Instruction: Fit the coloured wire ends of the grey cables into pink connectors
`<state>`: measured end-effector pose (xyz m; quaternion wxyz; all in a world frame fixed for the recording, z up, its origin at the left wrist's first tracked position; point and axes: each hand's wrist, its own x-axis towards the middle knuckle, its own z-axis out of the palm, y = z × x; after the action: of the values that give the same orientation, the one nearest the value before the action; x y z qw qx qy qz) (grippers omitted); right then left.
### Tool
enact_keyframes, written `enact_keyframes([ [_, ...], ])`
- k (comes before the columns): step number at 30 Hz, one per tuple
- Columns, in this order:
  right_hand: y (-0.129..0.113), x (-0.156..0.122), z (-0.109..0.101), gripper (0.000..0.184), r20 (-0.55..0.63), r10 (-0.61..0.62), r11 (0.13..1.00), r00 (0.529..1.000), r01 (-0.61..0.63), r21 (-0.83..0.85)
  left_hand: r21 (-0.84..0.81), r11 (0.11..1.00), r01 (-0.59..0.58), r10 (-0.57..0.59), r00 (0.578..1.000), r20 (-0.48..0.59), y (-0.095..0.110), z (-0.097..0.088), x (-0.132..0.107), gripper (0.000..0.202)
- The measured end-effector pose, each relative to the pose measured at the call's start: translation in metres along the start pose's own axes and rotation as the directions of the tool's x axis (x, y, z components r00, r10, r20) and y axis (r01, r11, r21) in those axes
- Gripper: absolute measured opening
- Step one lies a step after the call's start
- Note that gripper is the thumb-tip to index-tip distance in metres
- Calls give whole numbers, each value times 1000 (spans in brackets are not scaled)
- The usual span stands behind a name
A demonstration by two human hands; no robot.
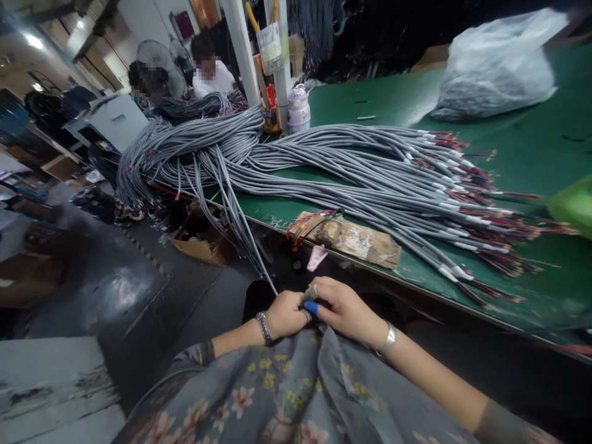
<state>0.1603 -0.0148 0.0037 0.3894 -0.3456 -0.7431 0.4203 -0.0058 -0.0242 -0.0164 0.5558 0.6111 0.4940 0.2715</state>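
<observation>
My left hand (287, 313) and my right hand (348, 309) meet close in front of my body, fingers curled and touching. A thin grey cable (264, 271) hangs from the bundle over the table edge and runs down into my left hand, which is closed on it. My right hand is closed in a pinch against the left fingers. Blue covering (311, 307) wraps a fingertip where they meet. Whatever lies between the right fingers is hidden. Beyond the hands, a large bundle of grey cables (324, 166) lies on the table, its stripped ends showing reddish wires (504, 228).
A wooden block (351, 237) with wires sits at the green table's (490, 296) near edge. Behind stand a lilac bottle (299, 108), a post (243, 52) and a plastic bag (497, 71). A cardboard box (203, 243) is below. Two people sit farther back.
</observation>
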Motion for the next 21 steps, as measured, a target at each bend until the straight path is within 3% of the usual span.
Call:
enact_keyframes([
  [4, 3, -5, -3, 9, -157, -19, 996, 987, 6, -87, -202, 970, 135, -129, 991, 44, 3, 1, 3, 38],
  [7, 11, -9, -2, 16, -247, 130, 991, 960, -130, 14, -350, 913, 208, -217, 976, 14, 9, 5, 3, 54],
  [9, 16, -9, 2, 21, -215, 265, 959, 940, -233, 163, -375, 905, 199, -220, 975, -12, 12, 6, 2, 58],
  [14, 18, -5, 12, 32, -101, 415, 845, 904, -343, 410, -350, 919, 179, -193, 981, -5, 12, 8, 3, 59],
  [18, 16, -2, 11, 35, -90, 472, 803, 877, -385, 456, -260, 952, 159, -151, 987, 51, 6, 5, 3, 57],
  [21, 16, -2, 7, 33, -102, 456, 818, 884, -371, 440, -103, 994, 48, -45, 998, 33, 5, -2, 2, 48],
])
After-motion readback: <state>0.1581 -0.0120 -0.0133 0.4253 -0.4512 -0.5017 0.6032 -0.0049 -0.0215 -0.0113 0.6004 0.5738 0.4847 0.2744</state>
